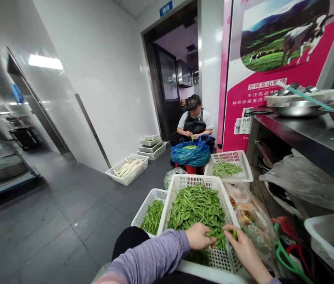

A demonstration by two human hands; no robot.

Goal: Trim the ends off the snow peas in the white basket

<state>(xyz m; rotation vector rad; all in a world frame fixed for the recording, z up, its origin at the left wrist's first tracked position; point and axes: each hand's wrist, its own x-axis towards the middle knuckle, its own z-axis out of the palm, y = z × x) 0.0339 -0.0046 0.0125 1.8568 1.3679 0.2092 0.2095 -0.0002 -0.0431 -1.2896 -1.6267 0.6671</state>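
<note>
Green pea pods (218, 236) lie pinched between the thumb and fingers of our right hand (242, 246), our left hand (197, 236) curled in against them, just above the heaped pods (196, 207) filling the white plastic crate (195, 180) before us.

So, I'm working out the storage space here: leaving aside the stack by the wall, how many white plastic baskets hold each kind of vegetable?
White plastic baskets of green pods: 3
White plastic basket of pale stalks: 1
Total: 4
</note>
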